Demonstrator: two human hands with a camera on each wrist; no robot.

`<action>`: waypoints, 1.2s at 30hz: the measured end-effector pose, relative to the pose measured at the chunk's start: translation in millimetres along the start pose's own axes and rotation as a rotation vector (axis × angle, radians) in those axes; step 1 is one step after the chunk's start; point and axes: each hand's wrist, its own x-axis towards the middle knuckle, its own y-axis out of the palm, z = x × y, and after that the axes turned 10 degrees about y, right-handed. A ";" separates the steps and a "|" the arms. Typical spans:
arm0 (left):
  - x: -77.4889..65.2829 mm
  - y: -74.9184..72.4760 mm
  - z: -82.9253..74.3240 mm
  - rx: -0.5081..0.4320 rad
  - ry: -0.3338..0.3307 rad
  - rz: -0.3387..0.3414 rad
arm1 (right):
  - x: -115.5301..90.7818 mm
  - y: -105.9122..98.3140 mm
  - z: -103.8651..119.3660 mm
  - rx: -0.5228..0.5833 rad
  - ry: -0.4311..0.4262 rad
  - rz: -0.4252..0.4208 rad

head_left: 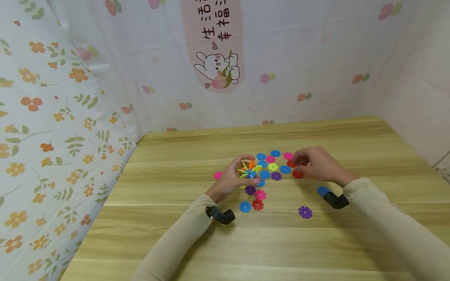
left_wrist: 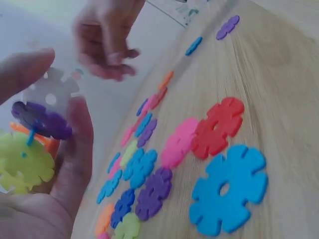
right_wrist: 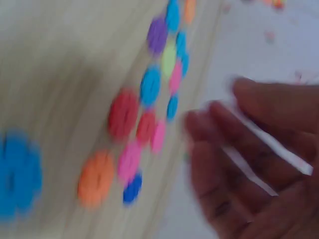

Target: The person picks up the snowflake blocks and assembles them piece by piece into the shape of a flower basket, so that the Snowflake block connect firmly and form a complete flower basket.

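Note:
My left hand [head_left: 228, 181] grips a cluster of notched plastic discs [head_left: 250, 173] joined together, held above the table. Yellow, orange, blue and purple pieces show in it; in the left wrist view a purple disc [left_wrist: 42, 121] and a pale whitish one [left_wrist: 51, 93] lie between thumb and finger. My right hand [head_left: 318, 164] hovers over the right end of the loose discs, near a red disc [head_left: 297, 174]. Its fingers are loosely bent, and nothing shows between them in the right wrist view, where they are blurred.
Several loose flower-shaped discs lie on the wooden table [head_left: 168, 230], some overlapping. A purple disc [head_left: 305, 212] lies apart toward the front, and a blue one [head_left: 322, 191] sits under the right wrist camera [head_left: 335, 200]. Printed cloth [head_left: 299, 50] hangs behind the table.

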 end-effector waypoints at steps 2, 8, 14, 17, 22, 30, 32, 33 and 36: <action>-0.3 -1.2 1.4 0.009 -0.001 -0.007 | -1.2 -5.6 -8.7 -0.061 0.031 0.054; -0.4 -1.6 2.8 0.042 -0.020 -0.010 | -4.4 -5.9 -25.9 -0.222 0.131 0.142; 1.3 2.3 1.8 0.043 -0.029 0.001 | -4.6 5.1 -35.1 -0.242 0.141 0.142; 2.3 3.7 1.6 0.042 -0.019 -0.001 | -4.0 5.7 -38.6 -0.228 0.110 0.112; 3.0 5.4 3.2 0.038 -0.025 -0.001 | -2.3 4.9 -41.9 -0.170 0.098 0.105; 2.2 6.3 5.1 0.044 -0.020 0.011 | -1.8 5.1 -36.5 -0.033 0.093 0.120; 2.0 6.5 5.4 0.058 -0.018 0.010 | -2.0 7.0 -30.9 0.028 0.071 0.117; 1.9 6.7 5.4 0.060 -0.018 0.010 | -1.9 8.4 -27.3 0.062 0.057 0.118; 2.5 7.4 5.2 0.069 -0.011 0.008 | -2.1 12.8 -16.1 0.143 0.008 0.126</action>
